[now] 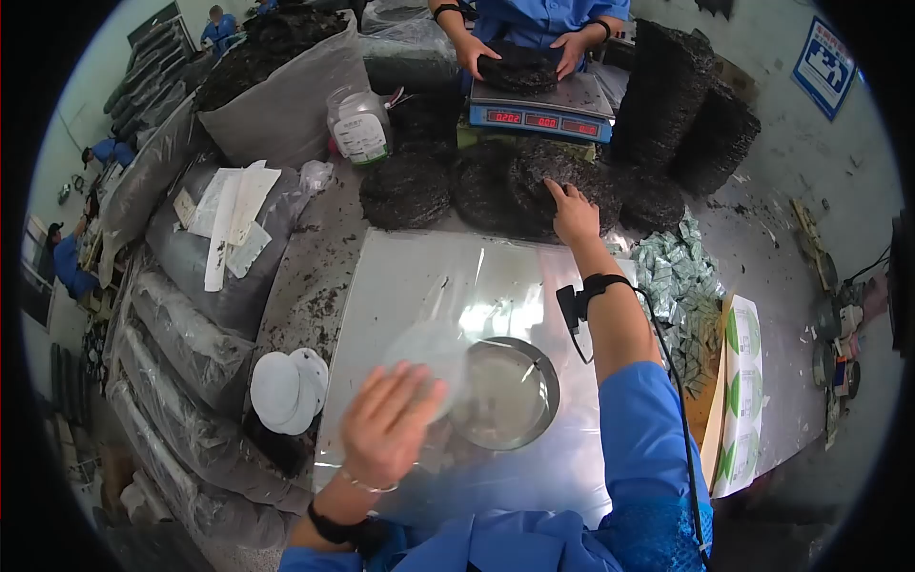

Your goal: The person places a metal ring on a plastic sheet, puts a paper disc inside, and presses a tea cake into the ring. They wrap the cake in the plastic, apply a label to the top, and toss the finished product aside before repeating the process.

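Note:
My left hand (391, 424), smeared by motion, is over the left of the metal sheet. A blurred white paper disc (429, 348) shows at its fingers and looks held by them. Just right of that hand, a round metal ring (548, 419) lies on the clear plastic film. My right hand (577, 214) reaches forward, fingers stretched out on top of a round cake of dark dried seaweed (534, 167). More such cakes (405, 191) lie to the left along the sheet's far edge.
Across the table, a person's hands (572, 52) hold a dark cake on a digital scale (538, 119). Tall dark stacks (662, 91) stand at right, above small green packets (677, 276). White discs (286, 391), a plastic jar (360, 124) and stuffed bags (210, 353) are leftward.

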Available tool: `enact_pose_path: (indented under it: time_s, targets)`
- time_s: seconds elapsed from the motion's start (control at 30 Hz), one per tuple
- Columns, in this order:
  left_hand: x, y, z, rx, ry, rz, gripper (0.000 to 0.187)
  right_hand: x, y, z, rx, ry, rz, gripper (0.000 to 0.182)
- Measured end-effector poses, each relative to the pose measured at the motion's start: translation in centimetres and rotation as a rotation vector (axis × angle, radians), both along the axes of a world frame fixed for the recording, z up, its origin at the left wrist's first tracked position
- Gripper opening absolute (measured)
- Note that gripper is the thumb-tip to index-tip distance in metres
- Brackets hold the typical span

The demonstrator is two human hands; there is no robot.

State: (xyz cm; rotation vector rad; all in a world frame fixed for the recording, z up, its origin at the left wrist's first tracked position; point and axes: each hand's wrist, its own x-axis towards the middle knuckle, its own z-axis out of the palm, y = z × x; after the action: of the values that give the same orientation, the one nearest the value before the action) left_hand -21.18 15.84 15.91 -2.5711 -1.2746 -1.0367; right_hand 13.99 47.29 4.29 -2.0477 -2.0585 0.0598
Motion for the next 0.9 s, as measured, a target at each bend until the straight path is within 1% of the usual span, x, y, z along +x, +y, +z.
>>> enact_pose_path:
  time_s: [0.07,0.1,0.13,0.17,0.2,0.23,0.27,0.33,0.37,0.43,0.47,0.5,0.53,0.57,0.6,0.63,0.7,0.77,0.8,0.83,0.9]
  targets:
    - [4.4,-0.5,-2.6,-0.048,0.005,-0.098,0.042,-0.8,-1.9,-0.3,-0.005,-0.041,0.005,0.07]
    - [5.5,-0.6,-4.4,-0.031,-0.005,-0.1,0.042,-1.1,-2.5,0.0,0.005,-0.081,-0.002,0.071]
    - [6.4,-0.7,-6.3,-0.078,0.013,-0.088,0.045,-1.3,-2.7,0.7,-0.076,-0.002,-0.034,0.075]
    - [7.1,-0.6,-7.7,-0.119,0.036,-0.073,0.048,-1.5,-2.8,1.0,-0.066,0.065,-0.042,0.083]
    - [7.5,-0.4,-8.8,-0.088,0.043,-0.069,0.048,-1.8,-3.1,1.4,-0.024,0.041,-0.034,0.089]
    - [7.6,-0.5,-9.8,-0.119,0.068,-0.064,0.052,-2.3,-3.2,1.5,0.011,0.023,-0.027,0.095]
    - [7.5,-0.4,-10.1,-0.161,0.096,-0.06,0.056,-2.9,-2.8,1.7,0.023,0.038,-0.024,0.095]
    - [7.5,-0.3,-10.4,-0.168,0.093,-0.09,0.055,-3.5,-1.8,1.6,0.233,0.039,-0.028,0.106]
    - [7.5,-0.2,-10.3,-0.191,0.072,-0.124,0.055,-3.5,-1.3,1.5,0.225,0.043,-0.031,0.106]
    - [7.3,0.2,-10.6,-0.2,0.061,-0.167,0.054,-3.2,0.0,1.2,0.066,-0.065,-0.131,0.11]
    - [7.2,0.0,-10.6,-0.201,0.043,-0.206,0.053,-2.9,0.5,0.8,-0.055,-0.047,-0.168,0.106]
    - [7.0,-0.1,-10.7,-0.251,0.031,-0.203,0.053,-2.9,0.8,0.0,-0.035,-0.14,-0.153,0.1]
    - [6.8,0.1,-10.3,-0.263,0.054,-0.243,0.055,-2.8,1.4,-0.6,0.002,-0.167,-0.146,0.093]
    - [6.8,0.4,-10.1,-0.264,0.07,-0.285,0.057,-2.5,1.8,-0.7,0.037,-0.122,-0.152,0.089]
    - [6.7,0.6,-10.2,-0.283,0.081,-0.298,0.054,-2.0,1.9,0.1,0.0,-0.117,-0.135,0.085]
    - [6.8,0.6,-10.5,-0.302,0.066,-0.309,0.054,-1.4,2.4,-0.3,0.003,-0.12,-0.131,0.082]
    - [6.8,0.8,-10.7,-0.295,0.048,-0.333,0.048,0.1,2.5,-0.7,0.211,0.062,-0.101,0.078]
    - [6.7,1.0,-9.7,-0.314,0.052,-0.368,0.045,0.4,-0.3,2.3,0.483,0.287,-0.026,0.075]
    - [6.5,1.0,-9.1,-0.324,0.064,-0.393,0.045,0.1,-2.6,4.9,0.563,0.327,0.045,0.074]
    - [6.0,0.8,-8.8,-0.328,0.057,-0.399,0.045,-0.3,-5.4,7.7,0.57,0.362,0.135,0.077]
    - [4.1,0.0,-8.4,-0.25,-0.139,-0.432,0.051,-1.3,-12.3,12.2,0.607,0.347,0.303,0.086]
